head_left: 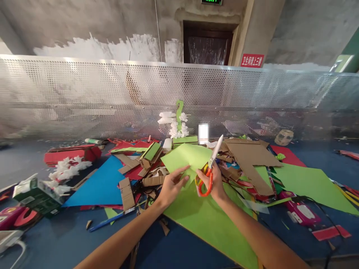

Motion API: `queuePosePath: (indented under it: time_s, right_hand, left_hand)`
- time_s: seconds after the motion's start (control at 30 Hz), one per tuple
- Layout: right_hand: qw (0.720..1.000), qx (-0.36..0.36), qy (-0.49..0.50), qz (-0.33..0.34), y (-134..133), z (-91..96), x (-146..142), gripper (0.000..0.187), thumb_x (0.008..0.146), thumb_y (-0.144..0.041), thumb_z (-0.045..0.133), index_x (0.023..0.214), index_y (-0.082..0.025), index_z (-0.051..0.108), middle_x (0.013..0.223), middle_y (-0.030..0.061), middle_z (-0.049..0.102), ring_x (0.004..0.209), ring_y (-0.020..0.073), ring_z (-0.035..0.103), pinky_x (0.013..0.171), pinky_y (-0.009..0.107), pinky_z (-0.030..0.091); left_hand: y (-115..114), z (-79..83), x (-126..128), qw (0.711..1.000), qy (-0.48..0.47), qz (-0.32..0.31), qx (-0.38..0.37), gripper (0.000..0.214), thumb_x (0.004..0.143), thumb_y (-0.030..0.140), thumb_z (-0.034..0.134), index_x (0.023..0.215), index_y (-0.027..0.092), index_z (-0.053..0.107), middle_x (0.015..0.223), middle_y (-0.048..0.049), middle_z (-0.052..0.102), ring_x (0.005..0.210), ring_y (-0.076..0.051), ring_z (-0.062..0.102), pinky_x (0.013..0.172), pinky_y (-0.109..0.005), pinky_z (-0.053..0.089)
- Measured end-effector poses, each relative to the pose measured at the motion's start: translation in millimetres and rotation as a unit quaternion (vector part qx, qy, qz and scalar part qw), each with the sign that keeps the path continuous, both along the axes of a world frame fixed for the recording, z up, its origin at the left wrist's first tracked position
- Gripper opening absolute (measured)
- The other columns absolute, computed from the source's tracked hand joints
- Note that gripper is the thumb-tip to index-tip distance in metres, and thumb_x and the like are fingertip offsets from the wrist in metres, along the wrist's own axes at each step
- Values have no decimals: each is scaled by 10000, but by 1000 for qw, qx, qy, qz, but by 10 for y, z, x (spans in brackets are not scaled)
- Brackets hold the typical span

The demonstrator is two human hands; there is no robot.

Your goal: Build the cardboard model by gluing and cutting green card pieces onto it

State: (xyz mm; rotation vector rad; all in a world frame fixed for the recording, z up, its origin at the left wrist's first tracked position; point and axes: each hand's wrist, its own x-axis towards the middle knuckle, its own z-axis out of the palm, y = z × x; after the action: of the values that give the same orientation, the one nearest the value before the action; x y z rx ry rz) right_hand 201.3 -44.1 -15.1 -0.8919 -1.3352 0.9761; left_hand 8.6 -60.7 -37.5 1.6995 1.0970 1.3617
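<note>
Light-green paper, as a bent sheet, is located at the centre of the head view, between both hands and above a larger green sheet on the table. Left hand: partly open, fingers loosely curled, fingertips at the lower edge of the bent sheet; whether they pinch it cannot be told. Right hand: closed around the orange-and-yellow handles of the scissors, blades pointing up; the handles obscure part of the hand, and the blade gap cannot be made out. The right thumb lies by the bent sheet; contact is unclear. Both forearms are cut off at the bottom edge.

Behind the bent sheet, an upright white panel is washed out and its content unreadable. Overlapping scraps partly cover the blue sheet. The exit sign is cropped at the top edge; the white device is cropped at the left.
</note>
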Motion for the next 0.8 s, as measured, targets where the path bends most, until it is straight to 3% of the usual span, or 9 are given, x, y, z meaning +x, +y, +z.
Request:
queuePosePath:
  time_s: [0.07,0.2,0.27,0.37,0.47,0.57,0.67,0.8]
  right_hand:
    - [999,-7,-9,36,2,11,12,454,803,-485,834,972,-265,474,714,-61,592,569,168,630,584,326,583]
    - [984,-27,-47,170,42,65,138,439,890,-539,752,1079,-266,463,647,-91,547,513,142,556,516,276,513]
    - [960,-50,-95,260,75,116,270,496,890,-572,746,1154,-248,478,663,-98,517,493,118,499,477,248,452]
    - [914,-68,-187,354,94,253,519,507,908,-613,718,1171,-221,533,738,-77,497,505,83,404,458,228,386]
    - [877,-67,-278,387,61,427,737,502,960,-636,645,1205,-204,575,748,-48,513,555,102,428,514,246,440]
    - [856,-137,-316,385,24,524,841,551,975,-713,538,1197,-211,583,661,-71,442,519,114,431,489,248,457]
    - [853,-169,-339,360,18,506,827,536,945,-733,568,1111,-225,607,671,-74,424,488,99,401,439,237,437]
    - [867,-109,-329,359,-1,474,740,597,917,-772,596,1123,-212,627,703,-60,456,503,102,427,408,233,439]
  left_hand:
    - [30,1,-23,1000,-9,20,15,597,922,568,715,1341,143,740,773,-28,709,605,-130,559,572,-249,492]
    - [64,50,-147,995,-3,69,72,565,938,530,709,1376,173,721,873,-43,742,720,-162,633,662,-275,544]
    - [72,102,-229,992,3,92,85,590,950,516,704,1434,180,679,886,-40,751,720,-162,640,679,-282,553]
    - [90,181,-330,987,-10,122,103,639,952,531,697,1483,180,637,1067,-84,788,766,-170,669,741,-303,579]
    - [114,226,-383,986,-5,129,105,668,956,542,684,1520,194,600,1290,-114,762,893,-209,724,857,-348,600]
    - [142,217,-392,986,7,125,107,636,953,529,689,1497,203,627,1470,-122,674,1236,-291,694,1057,-391,553]
    - [168,175,-374,990,-1,111,90,630,961,525,677,1499,201,624,1536,-134,618,1374,-315,622,1143,-420,505]
    - [180,149,-351,991,-8,116,71,659,931,541,713,1482,189,632,1531,-135,622,1376,-320,623,1171,-435,485]
